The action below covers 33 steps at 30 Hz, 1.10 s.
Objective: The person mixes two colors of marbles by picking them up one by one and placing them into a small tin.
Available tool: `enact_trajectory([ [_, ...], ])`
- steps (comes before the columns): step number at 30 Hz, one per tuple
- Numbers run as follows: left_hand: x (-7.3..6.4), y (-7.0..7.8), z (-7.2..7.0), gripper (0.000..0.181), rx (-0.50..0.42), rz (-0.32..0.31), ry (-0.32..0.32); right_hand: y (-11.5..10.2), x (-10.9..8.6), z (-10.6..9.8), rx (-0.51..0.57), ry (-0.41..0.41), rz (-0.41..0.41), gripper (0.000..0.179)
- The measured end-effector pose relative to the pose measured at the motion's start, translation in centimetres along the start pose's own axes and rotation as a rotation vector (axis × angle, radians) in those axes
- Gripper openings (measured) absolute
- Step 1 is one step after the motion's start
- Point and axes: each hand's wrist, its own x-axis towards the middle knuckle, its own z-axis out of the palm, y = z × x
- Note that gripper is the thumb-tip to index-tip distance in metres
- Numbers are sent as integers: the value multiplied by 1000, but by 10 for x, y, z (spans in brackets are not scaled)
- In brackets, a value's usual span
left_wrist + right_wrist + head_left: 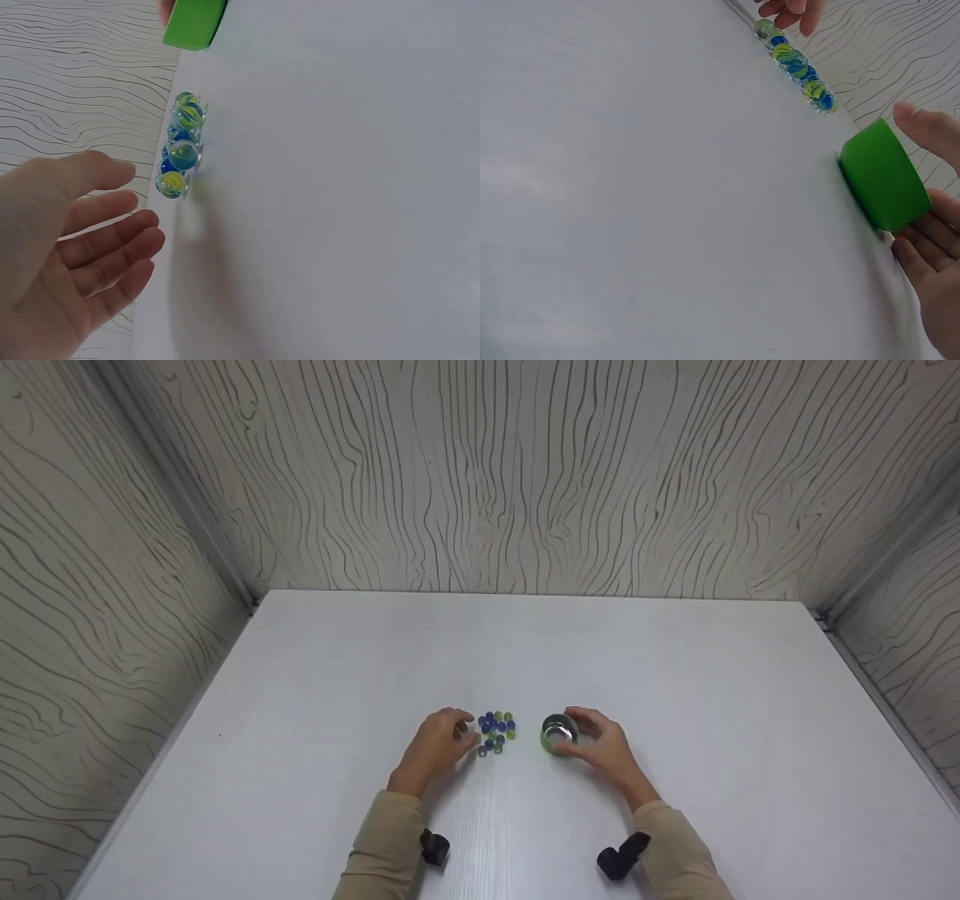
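Observation:
In the head view, several glass marbles point(493, 726), blue and yellow-green, lie in a loose cluster on the white table. Just left of them is my left hand point(441, 742), its fingers loosely bent and holding nothing. The left wrist view shows that hand point(97, 240) beside the clear marbles point(182, 154) with coloured swirls. My right hand point(606, 746) is around a small green bowl point(551, 744) with a shiny metal inside, right of the marbles. In the right wrist view the bowl point(881, 176) stands upright, thumb near its rim and fingers at its opposite side.
The white tabletop point(375, 660) extends around both hands. Panels with a wood-grain line pattern point(480, 472) rise behind the table and at both sides. Dark wrist cameras point(435, 847) are fixed at the sleeves.

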Motion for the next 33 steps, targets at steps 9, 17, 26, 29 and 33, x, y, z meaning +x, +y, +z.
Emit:
enact_trajectory([
  [9, -1, -5, 2, 22, 3, 5, -13, 1, 2, 5, 53, -1, -7, 61],
  [17, -1, -7, 1, 22, 22, 20, -23, 5, 2, 7, 78, -8, 36, 61],
  [26, 0, -6, 3, 26, 42, -13, -60, 9, -1, 9, 129, -1, 57, 59],
  [29, 1, -5, 5, 26, 39, -25, -56, 10, -1, 9, 132, 6, 45, 59],
  [33, 2, -5, 8, 25, 33, -31, -54, 11, 0, 9, 120, 1, 31, 60],
])
